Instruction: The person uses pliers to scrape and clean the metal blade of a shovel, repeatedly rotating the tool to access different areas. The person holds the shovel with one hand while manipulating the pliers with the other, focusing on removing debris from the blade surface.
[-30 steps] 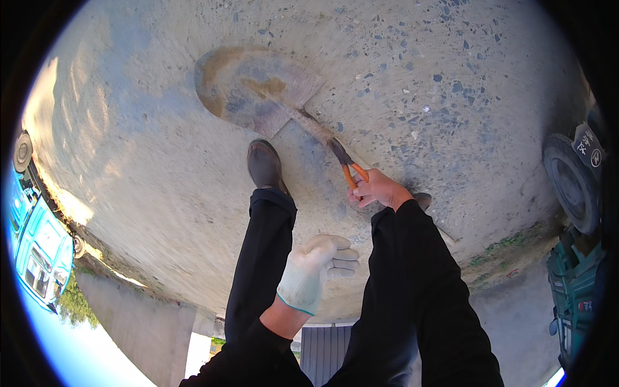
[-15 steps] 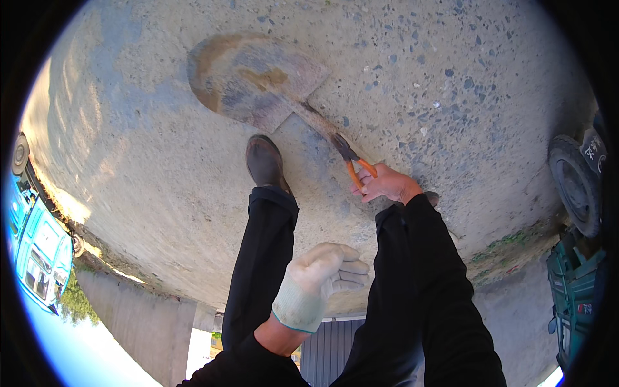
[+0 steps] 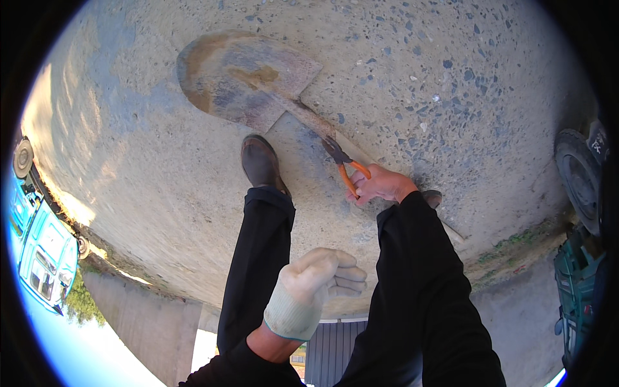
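A rusty, mud-stained shovel point(image 3: 225, 87) lies flat on the ground, its blade at the far left and its pale shaft running back to the right beneath my hand. Bare-handed, my right hand point(image 3: 382, 185) grips pliers point(image 3: 338, 153) with orange handles, the handles slightly spread. The dark jaws overlap the shovel's socket in the picture; whether they clamp anything there I cannot tell. My left hand point(image 3: 316, 280), in a whitish knitted work glove, hovers between my legs nearer to me. Its fingers are loosely bent and apart, with nothing visible in them.
My left boot point(image 3: 261, 162) stands just below the blade, while my right boot point(image 3: 432, 198) is partly hidden behind my right hand. Rough concrete ground point(image 3: 412, 84) with embedded stones lies around. A blue truck point(image 3: 45, 251) is at the left, a vehicle tyre point(image 3: 577, 171) at the right.
My right hand and the pliers have shifted slightly left and down in the picture, and more of the shovel's shaft shows. The left hand stays nearly where it was.
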A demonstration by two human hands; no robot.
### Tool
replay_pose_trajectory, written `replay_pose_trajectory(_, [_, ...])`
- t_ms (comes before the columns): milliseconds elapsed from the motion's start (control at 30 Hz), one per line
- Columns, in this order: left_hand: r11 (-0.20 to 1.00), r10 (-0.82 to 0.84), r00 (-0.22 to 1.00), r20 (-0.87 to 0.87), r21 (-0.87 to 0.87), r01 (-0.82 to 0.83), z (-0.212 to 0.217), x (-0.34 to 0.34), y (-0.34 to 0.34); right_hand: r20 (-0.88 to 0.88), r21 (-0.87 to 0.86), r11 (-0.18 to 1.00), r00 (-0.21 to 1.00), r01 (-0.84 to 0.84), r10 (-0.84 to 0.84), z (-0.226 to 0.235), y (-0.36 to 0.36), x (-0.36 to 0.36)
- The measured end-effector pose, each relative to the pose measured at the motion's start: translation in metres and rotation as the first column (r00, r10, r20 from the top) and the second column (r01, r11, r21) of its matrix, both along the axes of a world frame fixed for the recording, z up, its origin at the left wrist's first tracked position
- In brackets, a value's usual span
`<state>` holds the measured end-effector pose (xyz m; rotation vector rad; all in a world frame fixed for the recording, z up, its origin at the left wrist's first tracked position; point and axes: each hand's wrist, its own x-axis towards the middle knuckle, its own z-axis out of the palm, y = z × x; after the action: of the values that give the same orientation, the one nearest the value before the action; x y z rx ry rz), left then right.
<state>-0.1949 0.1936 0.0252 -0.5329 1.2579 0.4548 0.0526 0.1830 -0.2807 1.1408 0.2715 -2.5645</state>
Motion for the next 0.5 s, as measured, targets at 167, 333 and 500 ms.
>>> replay_pose_trajectory(167, [1.000, 0.011, 1.000, -0.017, 0.014, -0.010, -0.002, 0.003, -0.001, 0.028, 0.008, 0.998, 0.998, 0.064, -0.064, -0.010, -0.003, -0.007])
replay_pose_trajectory(333, [0.998, -0.055, 0.998, -0.042, -0.020, 0.054, -0.009, 0.007, 0.005, -0.050, 0.011, 0.988, 0.987, 0.155, -0.154, -0.017, -0.004, -0.018])
replay_pose_trajectory(500, [0.745, -0.587, 0.730, -0.349, 0.120, 0.656, -0.090, 0.010, -0.003, -0.046, 0.037, 0.981, 0.981, 0.190, -0.188, -0.016, -0.006, -0.026])
